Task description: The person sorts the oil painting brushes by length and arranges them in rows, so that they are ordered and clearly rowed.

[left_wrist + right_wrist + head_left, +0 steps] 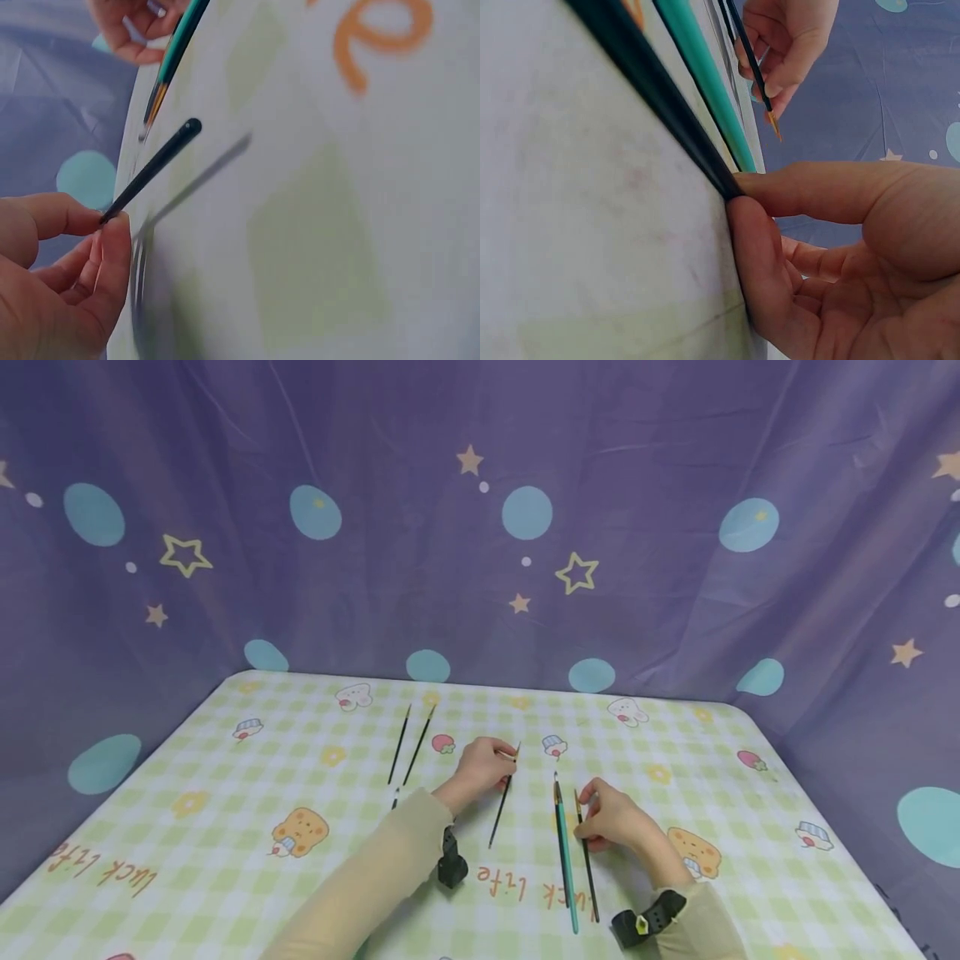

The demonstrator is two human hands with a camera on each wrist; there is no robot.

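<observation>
My left hand (483,762) pinches a thin black paintbrush (501,810) near its bristle end, thumb against fingertips. In the left wrist view this brush's handle (154,169) stands off the cloth, with its shadow beside it. Farther right, my right hand (615,817) pinches a dark paintbrush (589,877) near its ferrule, the handle slanting back toward me. Just left of that one lie a teal paintbrush (567,860) and a black paintbrush (559,827), close together with bristles pointing away.
Two slim black paintbrushes (399,743) lie side by side at the left. The tip of another brush (396,797) shows past my left sleeve, which hides the rest. A checked cartoon tablecloth (225,793) covers the table, and a purple curtain (420,585) hangs behind it.
</observation>
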